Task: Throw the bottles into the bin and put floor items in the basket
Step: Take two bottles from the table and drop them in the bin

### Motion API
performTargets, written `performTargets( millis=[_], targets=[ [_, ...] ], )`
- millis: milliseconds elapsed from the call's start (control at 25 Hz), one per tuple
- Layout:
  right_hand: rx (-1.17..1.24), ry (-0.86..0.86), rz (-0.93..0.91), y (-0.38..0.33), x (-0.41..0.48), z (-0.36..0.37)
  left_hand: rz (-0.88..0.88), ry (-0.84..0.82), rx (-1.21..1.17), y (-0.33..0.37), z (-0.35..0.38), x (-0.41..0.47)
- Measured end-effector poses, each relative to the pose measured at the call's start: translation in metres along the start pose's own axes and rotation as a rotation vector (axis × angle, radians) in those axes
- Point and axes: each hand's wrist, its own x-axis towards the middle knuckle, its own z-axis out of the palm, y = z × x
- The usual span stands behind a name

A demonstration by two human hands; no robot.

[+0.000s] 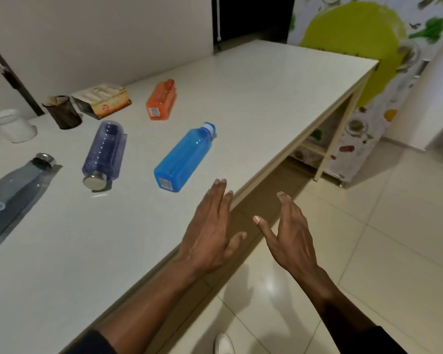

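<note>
Both hands empty, fingers straight & relaxed: left hand point(211, 231) over the table point(279, 98) edge just short of the blue bottle point(183, 158), right hand point(292, 233) past the edge, over floor. Blue, purple point(104, 153), orange point(161, 100) & grey bottle point(13, 198) all lie on their sides on the tabletop, apart from each other. Bin/basket not in shot.

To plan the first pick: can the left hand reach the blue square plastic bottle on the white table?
Probably yes. The open left hand is just short of the blue square plastic bottle, lying near the edge of the white table; nothing lies between them.
</note>
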Motion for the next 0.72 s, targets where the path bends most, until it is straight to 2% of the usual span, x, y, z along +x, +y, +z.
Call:
performTargets(
  millis=[240,400,720],
  targets=[
    [0.198,0.021,-0.154,-0.067,0.103,0.024,-0.301,0.232,-0.041,-0.083,-0.051,0.058],
    [0.089,-0.052,-0.202,-0.099,0.139,0.051,-0.562,0.289,-0.003,-0.138,-0.079,0.067],
    [0.120,-0.206,-0.105,-0.136,0.209,0.088,-0.890,0.176,0.185,-0.211,-0.100,0.062]
  ],
)
